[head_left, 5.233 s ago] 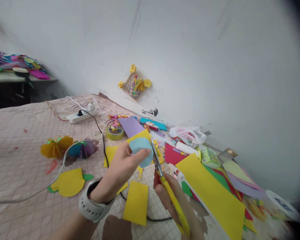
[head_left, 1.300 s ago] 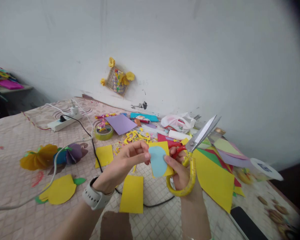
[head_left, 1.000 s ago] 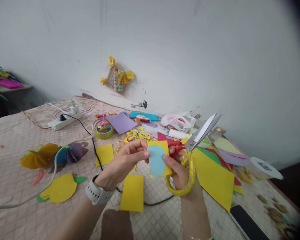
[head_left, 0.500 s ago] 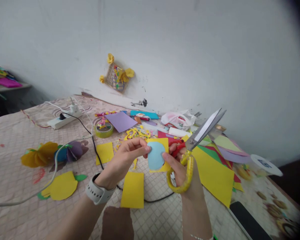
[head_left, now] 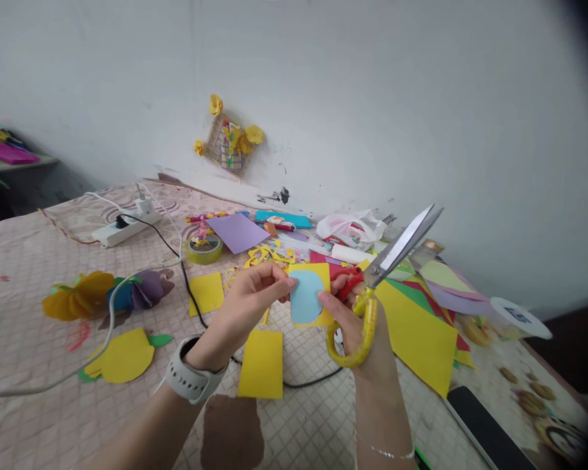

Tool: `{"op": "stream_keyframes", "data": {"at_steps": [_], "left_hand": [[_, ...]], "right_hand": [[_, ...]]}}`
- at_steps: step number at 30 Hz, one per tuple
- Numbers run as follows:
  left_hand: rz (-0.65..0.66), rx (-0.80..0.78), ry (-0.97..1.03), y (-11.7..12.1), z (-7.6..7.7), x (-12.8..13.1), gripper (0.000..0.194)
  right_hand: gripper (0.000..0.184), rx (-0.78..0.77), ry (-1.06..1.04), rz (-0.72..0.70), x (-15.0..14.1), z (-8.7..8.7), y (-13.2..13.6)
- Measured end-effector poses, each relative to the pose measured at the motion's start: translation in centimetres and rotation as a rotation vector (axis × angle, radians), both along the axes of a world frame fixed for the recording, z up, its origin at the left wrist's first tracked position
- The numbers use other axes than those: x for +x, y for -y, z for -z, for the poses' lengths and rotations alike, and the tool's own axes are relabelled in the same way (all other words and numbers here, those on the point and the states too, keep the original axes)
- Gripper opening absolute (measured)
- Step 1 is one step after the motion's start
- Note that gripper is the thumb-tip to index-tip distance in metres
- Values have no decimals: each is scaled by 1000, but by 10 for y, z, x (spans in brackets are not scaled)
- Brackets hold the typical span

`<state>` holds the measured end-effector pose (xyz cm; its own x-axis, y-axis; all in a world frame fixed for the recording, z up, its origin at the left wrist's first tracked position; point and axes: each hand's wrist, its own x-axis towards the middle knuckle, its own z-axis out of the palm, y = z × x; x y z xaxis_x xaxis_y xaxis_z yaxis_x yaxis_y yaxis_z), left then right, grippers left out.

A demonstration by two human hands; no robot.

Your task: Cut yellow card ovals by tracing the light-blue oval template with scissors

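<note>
A rounded light blue paper shape (head_left: 306,297) lies flat against a small yellow paper piece (head_left: 324,273), both held up over the table. My left hand (head_left: 255,297), with a pale watch on its wrist, pinches the two papers at their left edge. My right hand (head_left: 350,313) presses its thumb on the blue shape's right side. Scissors (head_left: 379,269) with one red handle and one yellow-wrapped handle hang on my right hand, blades pointing up and right. A yellow paper rectangle (head_left: 261,363) lies on the table below the hands.
Yellow scraps, a tape roll (head_left: 204,249), a purple sheet (head_left: 239,232) and a plastic bag (head_left: 350,228) lie toward the wall. At left are a power strip (head_left: 126,228), cables and paper pumpkin shapes (head_left: 126,356). Coloured sheets (head_left: 421,333) and a phone (head_left: 487,427) lie at right.
The hands keep the same grip on the papers and scissors. The view has tilted slightly, so most of the table appears a little higher.
</note>
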<state>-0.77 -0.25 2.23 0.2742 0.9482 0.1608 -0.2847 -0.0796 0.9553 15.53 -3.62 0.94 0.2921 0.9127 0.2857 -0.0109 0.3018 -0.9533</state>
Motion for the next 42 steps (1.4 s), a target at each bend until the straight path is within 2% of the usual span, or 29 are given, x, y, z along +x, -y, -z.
{"op": "stream_keyframes", "data": {"at_steps": [8, 18, 22, 27, 42], "left_hand": [[-17, 38, -33, 0, -2, -1, 23], [20, 33, 15, 2, -2, -1, 21], [83, 36, -4, 4, -5, 0, 19], [175, 45, -130, 6, -5, 1, 23], [159, 79, -186, 6, -5, 1, 23]], "right_hand": [[24, -7, 22, 8, -1, 0, 0], [23, 17, -57, -10, 0, 4, -2], [23, 52, -108, 0, 0, 3, -4], [22, 96, -116, 23, 0, 0, -3], [20, 84, -155, -8, 0, -1, -2]]}}
